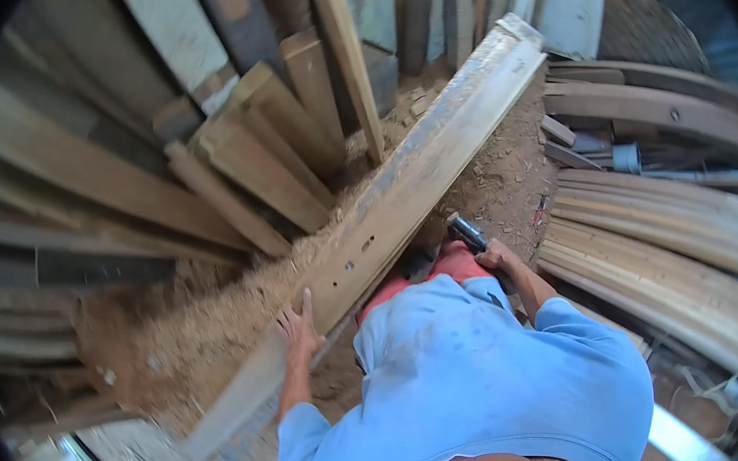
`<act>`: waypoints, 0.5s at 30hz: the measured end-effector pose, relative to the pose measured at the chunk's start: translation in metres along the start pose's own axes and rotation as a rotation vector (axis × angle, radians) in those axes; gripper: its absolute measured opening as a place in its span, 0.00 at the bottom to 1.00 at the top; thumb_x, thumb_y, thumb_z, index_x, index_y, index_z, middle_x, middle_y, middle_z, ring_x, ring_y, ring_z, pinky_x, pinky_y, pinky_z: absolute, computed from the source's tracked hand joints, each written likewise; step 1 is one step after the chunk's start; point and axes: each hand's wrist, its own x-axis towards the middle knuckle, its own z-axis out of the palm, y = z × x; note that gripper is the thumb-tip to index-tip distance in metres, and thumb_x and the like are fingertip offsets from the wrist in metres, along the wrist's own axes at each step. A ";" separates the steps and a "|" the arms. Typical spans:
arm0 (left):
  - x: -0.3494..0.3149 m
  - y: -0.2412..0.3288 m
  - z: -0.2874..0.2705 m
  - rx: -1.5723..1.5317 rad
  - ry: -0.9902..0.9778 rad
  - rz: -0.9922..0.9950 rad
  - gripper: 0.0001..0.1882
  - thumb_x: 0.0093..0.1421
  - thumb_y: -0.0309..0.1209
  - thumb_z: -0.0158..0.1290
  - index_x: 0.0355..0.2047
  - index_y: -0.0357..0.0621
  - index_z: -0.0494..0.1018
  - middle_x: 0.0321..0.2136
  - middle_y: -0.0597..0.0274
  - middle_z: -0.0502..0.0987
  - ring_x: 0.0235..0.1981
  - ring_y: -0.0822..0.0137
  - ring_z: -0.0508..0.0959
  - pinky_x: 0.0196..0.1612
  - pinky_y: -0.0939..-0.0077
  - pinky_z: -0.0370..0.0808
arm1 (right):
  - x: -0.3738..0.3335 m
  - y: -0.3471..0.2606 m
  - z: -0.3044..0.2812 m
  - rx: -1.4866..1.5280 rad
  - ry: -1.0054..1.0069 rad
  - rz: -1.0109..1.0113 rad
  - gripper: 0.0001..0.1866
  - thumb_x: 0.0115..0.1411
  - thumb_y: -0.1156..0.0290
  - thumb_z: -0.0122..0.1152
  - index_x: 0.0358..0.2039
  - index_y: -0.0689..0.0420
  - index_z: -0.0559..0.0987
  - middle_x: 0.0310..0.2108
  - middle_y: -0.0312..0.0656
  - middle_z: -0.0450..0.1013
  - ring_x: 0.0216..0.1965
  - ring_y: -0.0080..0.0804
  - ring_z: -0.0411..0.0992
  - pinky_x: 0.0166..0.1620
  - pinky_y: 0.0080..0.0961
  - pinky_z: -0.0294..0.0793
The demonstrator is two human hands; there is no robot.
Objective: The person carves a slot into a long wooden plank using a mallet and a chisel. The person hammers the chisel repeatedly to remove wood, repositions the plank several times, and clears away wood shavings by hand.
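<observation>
Across mid-frame, running diagonally: long wooden board (390, 215) with small holes, lap-side edge handy for reaching | left hand (301, 332): splayed, clamped round nothing, resting on the board's lower-left stretch, probably steadying it | right hand (500, 257): fingers wrapped round a dark cylindrical tool (468, 233), can't tell if it's touching wood

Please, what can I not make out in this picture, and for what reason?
In the head view:
Dark tool: rear part covered by the right hand; exact kind unclear.
Wooden plank: underside hidden by its own upper face.
Dark spots on it: too small to tell their depth.
Boards at right: right ends cut off by the round picture edge.
</observation>
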 end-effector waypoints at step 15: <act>0.043 -0.033 0.007 0.270 -0.240 0.323 0.69 0.49 0.47 0.71 0.76 0.62 0.29 0.61 0.30 0.58 0.61 0.34 0.60 0.64 0.42 0.59 | -0.116 0.043 0.198 0.656 -0.047 0.353 0.28 0.45 0.60 0.73 0.44 0.65 0.83 0.41 0.54 0.81 0.41 0.42 0.81 0.44 0.38 0.79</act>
